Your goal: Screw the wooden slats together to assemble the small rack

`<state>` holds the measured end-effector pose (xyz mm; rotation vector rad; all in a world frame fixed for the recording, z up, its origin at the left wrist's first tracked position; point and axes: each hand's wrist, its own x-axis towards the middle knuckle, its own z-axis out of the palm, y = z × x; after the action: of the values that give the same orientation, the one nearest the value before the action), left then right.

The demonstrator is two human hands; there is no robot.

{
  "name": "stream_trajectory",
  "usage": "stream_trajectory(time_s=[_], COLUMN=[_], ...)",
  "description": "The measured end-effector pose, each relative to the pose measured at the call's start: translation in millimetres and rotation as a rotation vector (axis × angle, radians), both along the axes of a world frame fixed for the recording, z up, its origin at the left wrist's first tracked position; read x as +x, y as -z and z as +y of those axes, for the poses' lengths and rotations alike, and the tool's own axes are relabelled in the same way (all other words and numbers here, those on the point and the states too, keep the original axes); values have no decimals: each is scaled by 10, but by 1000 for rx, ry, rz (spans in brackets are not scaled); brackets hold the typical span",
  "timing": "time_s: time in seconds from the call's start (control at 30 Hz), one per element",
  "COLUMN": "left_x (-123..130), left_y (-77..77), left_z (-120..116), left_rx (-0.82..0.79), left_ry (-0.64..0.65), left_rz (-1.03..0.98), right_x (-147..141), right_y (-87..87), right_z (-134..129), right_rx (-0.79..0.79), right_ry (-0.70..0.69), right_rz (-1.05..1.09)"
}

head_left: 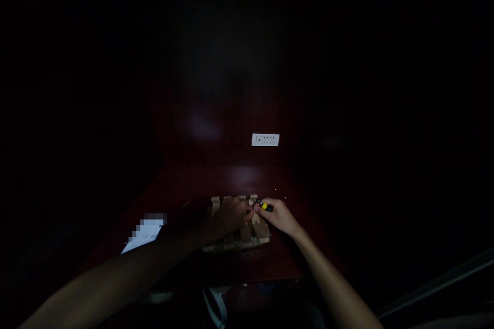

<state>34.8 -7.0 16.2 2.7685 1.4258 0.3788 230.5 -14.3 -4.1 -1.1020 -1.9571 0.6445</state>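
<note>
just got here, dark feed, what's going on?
A person's right hand grips a small black-and-yellow object over a tan slatted piece lying on a dark red, glossy table. Their left hand reaches across the slats, its fingertips close to the right hand's. A white printed sheet lies to the left. It's too dark to tell exactly what the held object is.

The dark red tabletop (239,177) looks smooth and glossy, its far edge catching light. Toward its near edge, the tan slatted rectangular piece (246,233) looks like matt wood or cardboard. By the left edge lies matt white printed paper (145,233). The small black-and-yellow tool (264,206) looks plastic.
</note>
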Motion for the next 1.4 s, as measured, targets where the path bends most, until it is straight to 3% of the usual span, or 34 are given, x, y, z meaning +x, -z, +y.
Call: stream_trajectory(time_s=[0.27,0.5,0.7,0.9,1.23,1.4], left_x=[-3,-1,-28,-19,-34,-36], left_y=[-61,-23,57,62,-181,-206], left_z=[-9,-10,38,20,-70,-94], left_rx=[-19,40,46,4,-91,-91], left_ry=[19,32,33,4,-22,-15], left_rz=[24,61,55,12,-37,-48], right_x=[4,-19,-38,-38,-25,-35], right_y=[57,26,6,-66,-95,-129], right_z=[-31,-8,32,44,38,18], right_rx=[-34,-104,-292,-148,-122,-120], right_ry=[37,38,66,56,39,42], right_rz=[20,-3,25,-19,-48,-75])
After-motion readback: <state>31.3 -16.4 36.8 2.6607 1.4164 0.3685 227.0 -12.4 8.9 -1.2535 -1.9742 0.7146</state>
